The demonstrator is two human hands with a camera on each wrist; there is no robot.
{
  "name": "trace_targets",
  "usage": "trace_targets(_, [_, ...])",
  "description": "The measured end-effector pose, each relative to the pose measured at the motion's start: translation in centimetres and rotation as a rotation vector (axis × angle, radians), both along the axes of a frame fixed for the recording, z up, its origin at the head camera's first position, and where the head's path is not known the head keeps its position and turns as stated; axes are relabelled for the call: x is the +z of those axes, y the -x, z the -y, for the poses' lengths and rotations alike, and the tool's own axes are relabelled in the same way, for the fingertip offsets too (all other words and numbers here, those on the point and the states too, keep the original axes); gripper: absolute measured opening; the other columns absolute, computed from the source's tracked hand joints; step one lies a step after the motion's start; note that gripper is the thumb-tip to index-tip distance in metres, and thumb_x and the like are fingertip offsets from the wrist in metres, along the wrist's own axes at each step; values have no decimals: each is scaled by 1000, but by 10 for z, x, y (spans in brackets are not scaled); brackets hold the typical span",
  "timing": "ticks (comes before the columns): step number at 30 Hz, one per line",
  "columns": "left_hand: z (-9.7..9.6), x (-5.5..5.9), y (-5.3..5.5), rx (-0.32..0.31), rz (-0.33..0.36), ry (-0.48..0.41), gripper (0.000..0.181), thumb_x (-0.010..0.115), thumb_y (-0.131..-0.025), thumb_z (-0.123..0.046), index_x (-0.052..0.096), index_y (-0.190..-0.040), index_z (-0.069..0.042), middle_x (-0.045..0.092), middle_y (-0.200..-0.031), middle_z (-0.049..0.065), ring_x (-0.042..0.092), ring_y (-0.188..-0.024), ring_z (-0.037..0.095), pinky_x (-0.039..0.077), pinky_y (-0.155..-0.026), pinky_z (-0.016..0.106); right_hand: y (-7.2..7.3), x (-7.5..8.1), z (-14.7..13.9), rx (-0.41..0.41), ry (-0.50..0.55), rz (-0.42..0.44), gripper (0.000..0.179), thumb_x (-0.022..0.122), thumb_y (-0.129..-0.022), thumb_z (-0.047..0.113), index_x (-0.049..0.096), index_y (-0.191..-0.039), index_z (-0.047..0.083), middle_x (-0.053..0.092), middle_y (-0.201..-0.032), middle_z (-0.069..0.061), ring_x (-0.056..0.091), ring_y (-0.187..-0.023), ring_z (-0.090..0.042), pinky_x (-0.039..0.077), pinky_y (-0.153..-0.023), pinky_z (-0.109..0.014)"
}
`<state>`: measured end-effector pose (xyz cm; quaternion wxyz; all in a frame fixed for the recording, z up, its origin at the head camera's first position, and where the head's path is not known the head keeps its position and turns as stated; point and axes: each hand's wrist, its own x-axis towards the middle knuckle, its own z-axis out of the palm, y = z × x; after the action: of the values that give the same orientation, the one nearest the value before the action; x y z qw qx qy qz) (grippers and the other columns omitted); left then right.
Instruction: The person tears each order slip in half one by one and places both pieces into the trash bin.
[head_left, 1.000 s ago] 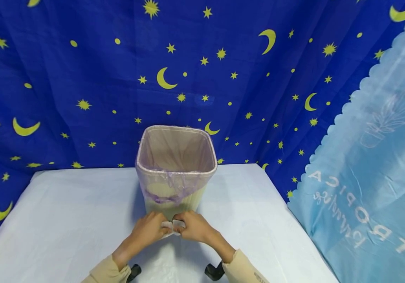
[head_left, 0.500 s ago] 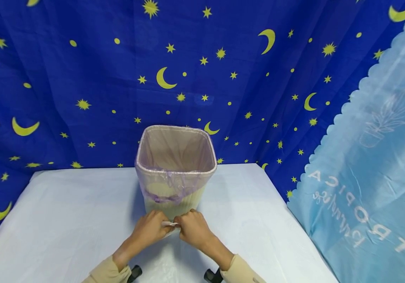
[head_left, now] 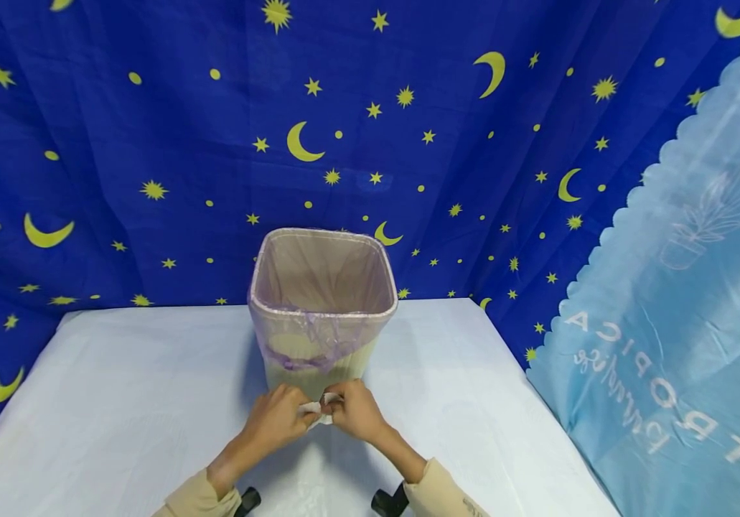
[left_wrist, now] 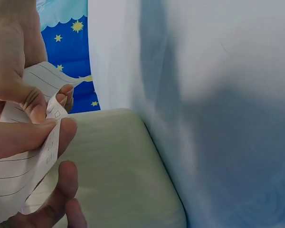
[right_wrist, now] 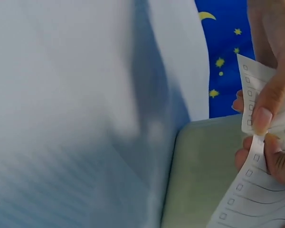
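In the head view, my left hand [head_left: 279, 415] and right hand [head_left: 355, 409] meet just in front of a pale waste bin. Between them is a small white paper sheet [head_left: 308, 408], ruled with lines and a row of little checkboxes. My left thumb [left_wrist: 23, 137] and fingers pinch the paper [left_wrist: 14, 175] in the left wrist view. My right thumb and fingers [right_wrist: 281, 164] pinch it close to the left thumb [right_wrist: 266, 107]. The paper [right_wrist: 254, 190] bends sharply between the thumbs; whether it is torn there I cannot tell.
The waste bin [head_left: 314, 377], lined with a translucent purple bag [head_left: 292, 334], stands on a white-covered table [head_left: 137, 402]. Behind it hangs a blue curtain [head_left: 182, 143] with yellow stars and moons. A light blue cloth [head_left: 680, 345] hangs at right.
My right hand first turned over, hiding most of the paper, then turned back and rose slightly, so the paper by its fingers shows again. The left hand barely moved; the bin stayed still.
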<state>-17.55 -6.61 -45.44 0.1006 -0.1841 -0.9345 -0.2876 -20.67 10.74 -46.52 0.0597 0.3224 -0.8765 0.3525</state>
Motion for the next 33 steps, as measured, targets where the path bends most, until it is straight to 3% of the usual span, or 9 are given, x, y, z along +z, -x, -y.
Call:
trace_targets(4, [0,-1,-2,-40,-65,22,4,83,-73,-18,79,-75,-19,66,-61,-6,31,-46,0,35,-43,21,3,-5,-3,19,151,237,16,60,-70,-16,68,-68,-2,66,-64,-14,43,-54,3,40,-53,-13])
trace_targets(8, [1,-1,-3,-76,-96,29,9,81,-75,-17,80,-84,-18,74,-74,-1,33,-47,-2,40,-45,20,5,-9,-7,40,266,455,5,63,-76,-13,67,-76,-10,64,-70,-22,43,-55,0,39,-55,-17])
trace_targets(10, [2,-1,-3,-86,-103,32,10,81,-76,-17,80,-85,-17,71,-68,-3,31,-47,-2,38,-45,20,7,-12,-9,56,310,527,2,64,-79,-11,66,-79,-13,63,-71,-19,45,-57,-1,40,-57,-18])
trace_targets(14, [2,-1,-4,-98,-110,41,10,81,-76,-18,80,-85,-19,59,-56,-9,30,-47,-1,37,-47,21,9,-18,-14,116,397,696,17,63,-86,-5,59,-89,-21,64,-72,0,57,-60,-4,46,-59,-20])
trace_targets(17, [3,-2,-4,-92,-118,46,11,82,-75,-17,80,-85,-21,66,-62,-8,42,-50,0,43,-50,25,10,-20,-18,176,441,842,26,60,-91,1,53,-102,-22,65,-74,4,64,-61,-9,50,-58,-23])
trace_targets(20, [3,-4,-4,-81,-120,42,13,82,-74,-16,80,-85,-21,75,-77,-4,56,-58,2,50,-54,29,9,-18,-21,200,426,882,27,63,-90,3,55,-109,-16,70,-79,-4,67,-64,-13,53,-59,-25])
trace_targets(23, [3,-5,-4,-71,-102,44,11,82,-75,-17,80,-84,-21,75,-80,-3,60,-61,4,52,-56,30,6,-13,-20,136,303,705,23,73,-84,4,65,-102,-6,71,-78,-10,64,-61,-8,52,-56,-22])
trace_targets(29, [2,-4,-5,-51,19,53,4,82,-77,-22,78,-77,-22,63,-63,-12,44,-52,-1,40,-49,25,-8,7,-9,-17,-148,135,6,79,-76,3,77,-77,9,72,-68,1,48,-52,6,42,-51,-12])
trace_targets(33, [0,-4,-7,-50,39,49,5,83,-75,-21,79,-78,-22,64,-62,-12,34,-46,0,35,-46,22,-17,14,-5,-39,-329,-90,14,77,-73,4,79,-80,16,73,-73,9,51,-55,8,44,-54,-11])
